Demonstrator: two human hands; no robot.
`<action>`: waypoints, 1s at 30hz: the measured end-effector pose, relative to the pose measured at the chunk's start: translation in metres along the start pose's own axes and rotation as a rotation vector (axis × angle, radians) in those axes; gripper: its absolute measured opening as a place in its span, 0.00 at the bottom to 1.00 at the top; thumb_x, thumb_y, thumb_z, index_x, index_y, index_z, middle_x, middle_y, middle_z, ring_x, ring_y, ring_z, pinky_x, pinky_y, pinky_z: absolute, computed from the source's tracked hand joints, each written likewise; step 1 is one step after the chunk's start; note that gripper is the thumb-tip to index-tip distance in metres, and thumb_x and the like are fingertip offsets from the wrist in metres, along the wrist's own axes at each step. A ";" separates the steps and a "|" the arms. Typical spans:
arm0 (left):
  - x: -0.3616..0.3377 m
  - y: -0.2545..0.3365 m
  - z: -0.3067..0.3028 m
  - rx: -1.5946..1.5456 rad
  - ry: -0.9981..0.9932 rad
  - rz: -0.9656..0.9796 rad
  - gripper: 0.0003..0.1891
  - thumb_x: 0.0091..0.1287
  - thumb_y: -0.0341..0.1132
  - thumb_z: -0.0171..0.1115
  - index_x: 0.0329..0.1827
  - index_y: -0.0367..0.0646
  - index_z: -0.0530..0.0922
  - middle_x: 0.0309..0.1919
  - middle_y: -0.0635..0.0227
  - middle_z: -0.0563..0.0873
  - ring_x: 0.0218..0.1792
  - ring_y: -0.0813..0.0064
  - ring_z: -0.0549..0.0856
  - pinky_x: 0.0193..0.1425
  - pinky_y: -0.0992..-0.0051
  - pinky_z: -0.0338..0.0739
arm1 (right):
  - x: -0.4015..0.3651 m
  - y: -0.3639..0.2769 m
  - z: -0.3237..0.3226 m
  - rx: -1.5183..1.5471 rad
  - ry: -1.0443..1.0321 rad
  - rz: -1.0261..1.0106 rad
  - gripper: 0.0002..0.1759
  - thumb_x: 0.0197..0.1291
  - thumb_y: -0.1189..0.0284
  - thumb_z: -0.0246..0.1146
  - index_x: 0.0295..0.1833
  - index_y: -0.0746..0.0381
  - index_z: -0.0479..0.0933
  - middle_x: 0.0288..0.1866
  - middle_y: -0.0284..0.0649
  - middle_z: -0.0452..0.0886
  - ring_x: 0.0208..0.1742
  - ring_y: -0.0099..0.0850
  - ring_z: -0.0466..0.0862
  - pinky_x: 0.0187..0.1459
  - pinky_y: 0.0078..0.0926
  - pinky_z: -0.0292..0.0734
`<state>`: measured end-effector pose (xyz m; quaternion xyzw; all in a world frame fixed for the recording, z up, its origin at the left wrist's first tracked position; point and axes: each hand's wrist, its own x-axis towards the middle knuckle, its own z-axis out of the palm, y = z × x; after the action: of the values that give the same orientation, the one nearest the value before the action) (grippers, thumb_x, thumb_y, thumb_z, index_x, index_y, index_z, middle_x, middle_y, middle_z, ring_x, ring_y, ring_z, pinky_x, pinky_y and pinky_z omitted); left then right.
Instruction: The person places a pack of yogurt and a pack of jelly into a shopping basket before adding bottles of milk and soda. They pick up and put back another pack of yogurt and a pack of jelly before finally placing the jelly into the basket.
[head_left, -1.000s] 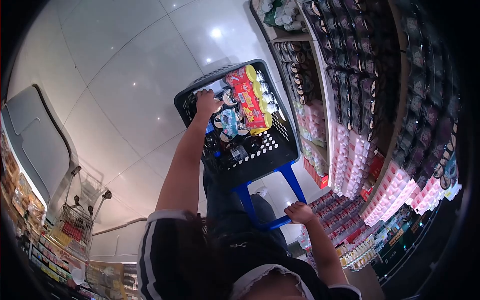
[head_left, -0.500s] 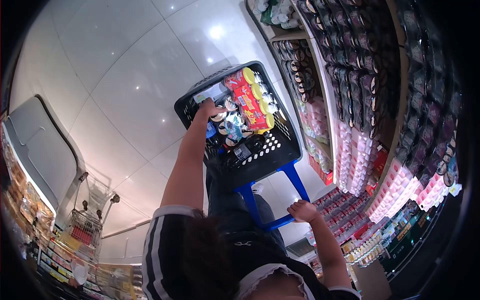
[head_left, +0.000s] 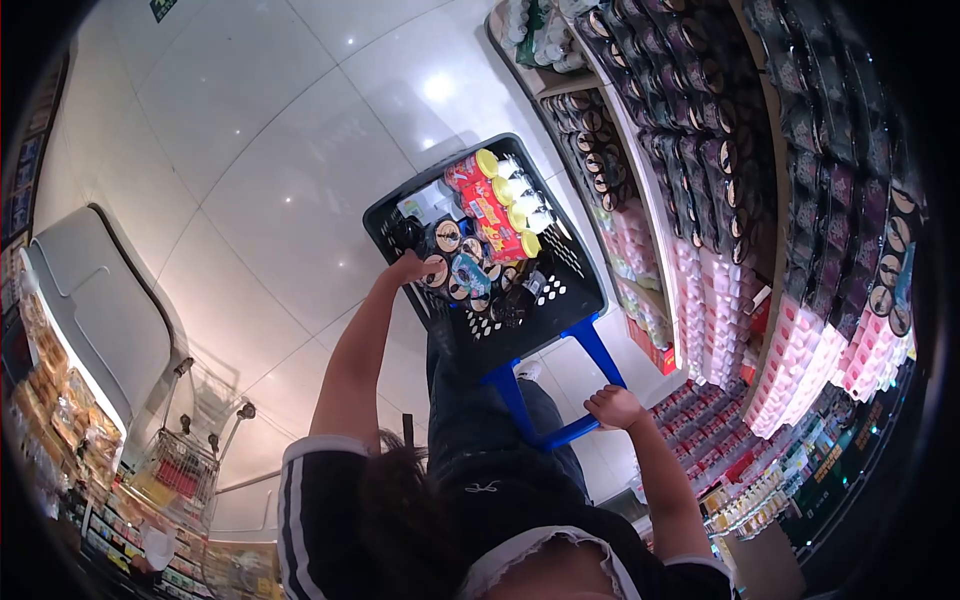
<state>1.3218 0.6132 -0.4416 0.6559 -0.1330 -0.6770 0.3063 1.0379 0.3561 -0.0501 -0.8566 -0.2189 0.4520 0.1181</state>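
Note:
The black shopping basket [head_left: 530, 325] stands in front of my legs, packed with goods. My left hand [head_left: 413, 267] reaches over its left side, a finger lying across a beige round top in a pack of dark cans [head_left: 447, 236]. Its remaining fingers are partly hidden. My right hand [head_left: 612, 407] is wrapped round the blue handle [head_left: 570, 433]. Beside the cans lie red packs with yellow lids [head_left: 492, 212]. A dark rounded item [head_left: 407, 232] sits near the left rim, and a dark bottle [head_left: 515, 303] lies toward the handle end.
Shelves of dark shrink-wrapped packs [head_left: 690, 150] and pink packs [head_left: 705, 310] rise close on the right. A wire cart [head_left: 180, 465] and a grey-lidded display [head_left: 105, 300] with bagged bread-like goods stand on the left. Pale tiles [head_left: 290, 190] cover the floor.
My left hand has moved down along the basket's left side, toward my body. The can tops appear shifted the same way, and the dark item near the rim now shows. My right hand stays on the handle.

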 end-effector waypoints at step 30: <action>-0.455 0.257 0.036 0.644 1.168 0.719 0.32 0.47 0.38 0.71 0.58 0.50 0.71 0.46 0.64 0.75 0.49 0.62 0.74 0.54 0.65 0.69 | 0.104 0.032 -0.135 -0.272 0.459 -0.057 0.24 0.39 0.47 0.65 0.34 0.56 0.77 0.24 0.42 0.80 0.31 0.44 0.81 0.35 0.41 0.75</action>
<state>1.3269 0.6737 0.0780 0.8812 -0.3458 -0.0056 0.3221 1.2092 0.3779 -0.0621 -0.9381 -0.2693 0.2089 0.0610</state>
